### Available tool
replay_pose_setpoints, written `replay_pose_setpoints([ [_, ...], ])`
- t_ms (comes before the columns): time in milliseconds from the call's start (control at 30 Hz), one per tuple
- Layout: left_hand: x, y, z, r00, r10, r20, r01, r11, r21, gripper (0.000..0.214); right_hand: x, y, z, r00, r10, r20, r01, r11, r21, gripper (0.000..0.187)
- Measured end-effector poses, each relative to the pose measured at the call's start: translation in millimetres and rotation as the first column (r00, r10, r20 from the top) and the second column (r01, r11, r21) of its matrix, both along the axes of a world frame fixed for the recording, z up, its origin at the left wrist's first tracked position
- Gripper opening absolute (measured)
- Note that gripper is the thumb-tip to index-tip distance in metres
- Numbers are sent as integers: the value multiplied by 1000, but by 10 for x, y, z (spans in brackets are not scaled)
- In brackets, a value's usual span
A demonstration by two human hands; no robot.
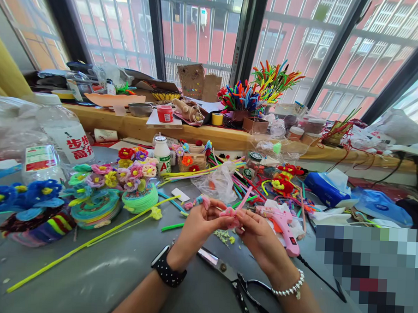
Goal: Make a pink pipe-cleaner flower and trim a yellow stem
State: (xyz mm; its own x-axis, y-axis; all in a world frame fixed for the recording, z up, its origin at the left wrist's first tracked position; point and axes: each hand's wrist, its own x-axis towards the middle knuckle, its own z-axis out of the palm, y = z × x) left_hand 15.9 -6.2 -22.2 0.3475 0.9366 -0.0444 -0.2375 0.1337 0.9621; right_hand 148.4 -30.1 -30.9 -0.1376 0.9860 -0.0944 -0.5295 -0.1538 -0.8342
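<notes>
Between the fingertips of both hands is a pink pipe cleaner [229, 212], bent into small loops, with one straight end sticking up to the right. My left hand [199, 224], wearing a black watch strap with white dots, pinches its left side. On the other side my right hand [257, 234] grips it, a beaded bracelet on the wrist. Below the hands lie large scissors [225, 269] with black handles. A pink hot glue gun [285, 226] rests just right of my right hand. Small yellow-green scraps [223, 238] are scattered on the table beneath.
Pipe-cleaner flower pots [140, 198] and a long yellow pipe cleaner [87, 246] are on the left. Behind are a white bottle [161, 156], a glass jar [253, 165] and loose coloured pipe cleaners. A blue tissue pack [327, 189] lies right. A cluttered wooden ledge [210, 133] runs under the windows.
</notes>
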Motion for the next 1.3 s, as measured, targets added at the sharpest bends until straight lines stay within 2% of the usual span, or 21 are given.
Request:
replay_pose_setpoints([
  [100,16,-17,8,999,-20,-43,20,1000,-2,25,0,-11,9,998,-41,37,40,999,29,11],
  [233,-2,-21,20,990,-81,-116,88,995,52,25,-18,-22,-13,998,-18,64,15,999,49,13],
  [400,-31,-14,27,982,-84,-169,107,986,132,24,-17,-25,-18,976,-62,208,41,994,106,18],
  [500,-25,-16,24,981,-55,-188,83,986,145,23,-23,-31,-8,918,-138,371,84,984,158,22],
  [600,-19,-18,20,981,-40,-189,73,983,169,21,-45,-49,16,795,-256,550,119,955,272,22],
  [667,-22,-18,13,983,-46,-176,79,980,183,20,-61,-60,31,715,-317,624,108,931,349,23],
  [733,-29,-16,4,985,-66,-160,96,978,186,20,-71,-67,40,672,-337,660,72,916,395,24],
  [867,-43,-11,-14,983,-112,-144,136,976,170,21,-78,-74,38,656,-357,665,23,890,455,23],
  [1067,-21,-24,-10,984,-107,-145,131,977,167,22,-86,-77,21,650,-365,666,15,883,470,22],
  [1167,-19,-26,26,990,-51,-133,73,983,168,19,-3,-49,42,626,-369,687,4,882,470,23],
  [1233,-47,-6,56,995,50,-92,-38,990,134,18,100,-17,73,603,-366,709,0,889,458,26],
  [1300,-101,35,79,987,148,-63,-143,987,74,19,213,19,105,512,-423,748,43,882,470,28],
])
